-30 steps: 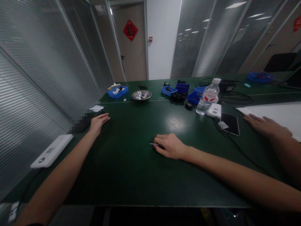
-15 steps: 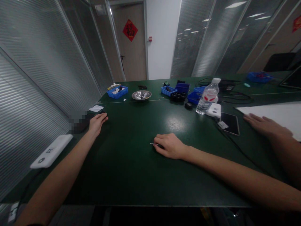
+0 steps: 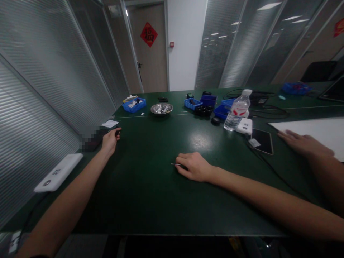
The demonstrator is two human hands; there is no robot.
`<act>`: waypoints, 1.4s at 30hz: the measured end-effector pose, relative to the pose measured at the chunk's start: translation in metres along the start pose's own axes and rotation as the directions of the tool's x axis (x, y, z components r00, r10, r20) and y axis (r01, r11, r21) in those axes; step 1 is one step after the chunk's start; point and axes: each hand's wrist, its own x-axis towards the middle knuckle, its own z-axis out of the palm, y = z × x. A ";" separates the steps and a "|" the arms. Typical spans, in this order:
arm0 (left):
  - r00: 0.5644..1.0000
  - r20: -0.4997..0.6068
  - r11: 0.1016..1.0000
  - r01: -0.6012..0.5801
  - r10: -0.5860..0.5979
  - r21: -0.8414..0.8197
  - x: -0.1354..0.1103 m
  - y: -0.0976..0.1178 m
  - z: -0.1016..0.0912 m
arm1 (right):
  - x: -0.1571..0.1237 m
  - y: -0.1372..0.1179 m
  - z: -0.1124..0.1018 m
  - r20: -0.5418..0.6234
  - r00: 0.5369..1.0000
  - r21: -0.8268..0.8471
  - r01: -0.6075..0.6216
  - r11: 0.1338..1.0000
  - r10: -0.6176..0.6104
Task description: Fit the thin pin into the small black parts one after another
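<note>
My left hand [image 3: 110, 139] reaches out to the far left of the dark green table [image 3: 150, 200], its fingers curled round a small black object [image 3: 117, 133] next to a blurred dark item [image 3: 92, 140]. My right hand [image 3: 195, 166] rests in the middle of the table, fingers closed on a thin metal tool [image 3: 176, 165] whose tip pokes out to the left. A white flat device [image 3: 58, 172] lies near my left forearm.
Another person's hand [image 3: 303, 143] lies flat by a white sheet [image 3: 319, 130] at the right. Ahead stand a water bottle [image 3: 238, 109], a white box [image 3: 244, 125], a phone [image 3: 262, 140], blue bins [image 3: 134, 104], a metal bowl [image 3: 161, 108] and cables.
My left hand has drawn back a little and its fingers have curled from flat onto a small black object. My right hand has stayed still.
</note>
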 end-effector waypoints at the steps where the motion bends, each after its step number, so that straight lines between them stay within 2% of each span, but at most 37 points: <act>1: 1.000 0.007 1.000 -0.007 0.007 0.003 0.001 -0.001 0.000 | 0.000 0.000 0.000 0.000 1.000 0.000 0.000 1.000 0.000; 6: 0.999 0.044 0.999 -0.032 0.032 0.016 0.004 -0.004 -0.001 | 0.001 0.001 0.002 0.002 1.000 -0.005 -0.002 1.000 0.002; 12: 0.998 0.037 0.999 -0.052 0.051 0.016 0.005 -0.006 -0.001 | 0.000 0.002 0.004 -0.002 1.000 -0.018 0.001 1.000 -0.001; 24: 0.995 0.091 0.999 -0.047 0.046 0.012 0.001 -0.003 -0.003 | 0.000 0.003 0.004 -0.008 1.000 -0.016 0.007 1.000 -0.007; 42: 0.998 0.055 1.000 -0.015 0.014 0.026 -0.008 0.001 0.002 | 0.000 0.003 0.003 0.005 1.000 -0.008 -0.003 1.000 0.004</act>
